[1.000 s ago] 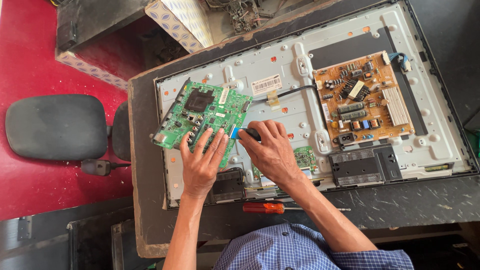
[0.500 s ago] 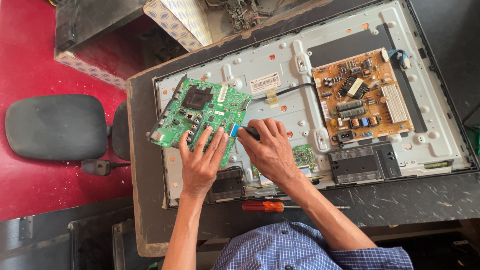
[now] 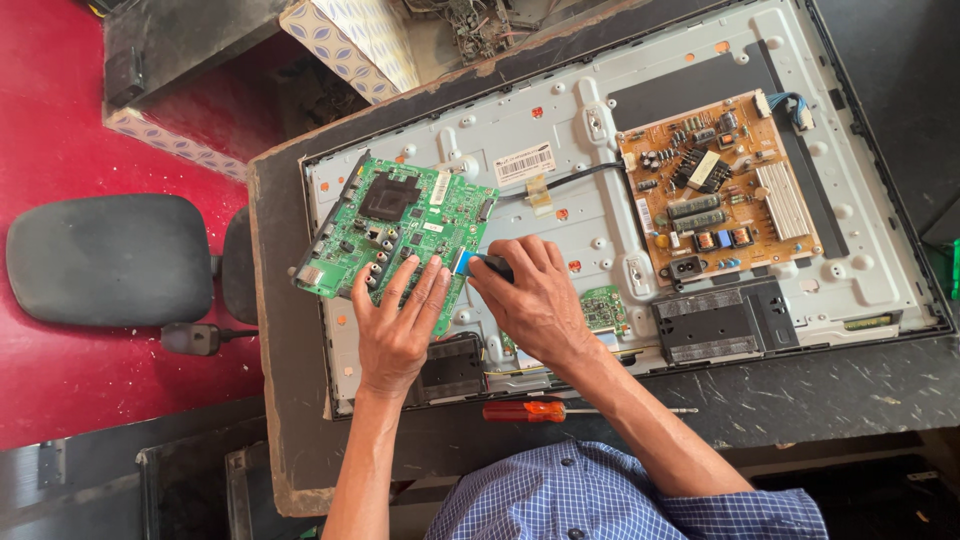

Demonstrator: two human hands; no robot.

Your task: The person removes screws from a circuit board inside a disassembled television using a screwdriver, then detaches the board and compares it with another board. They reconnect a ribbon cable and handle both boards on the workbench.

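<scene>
Nearest us, an orange-handled screwdriver (image 3: 545,410) lies along the table's (image 3: 800,395) near edge, just in front of the opened television back panel (image 3: 560,150). Our left hand (image 3: 398,325) rests flat, fingers spread, on the lower edge of the green circuit board (image 3: 400,225), which sits tilted over the panel's left end near the table's left edge. Our right hand (image 3: 535,300) is closed on a blue-tipped ribbon connector (image 3: 465,262) at that board's right edge. Further right, toward the far corner, sits the orange power board (image 3: 715,190).
</scene>
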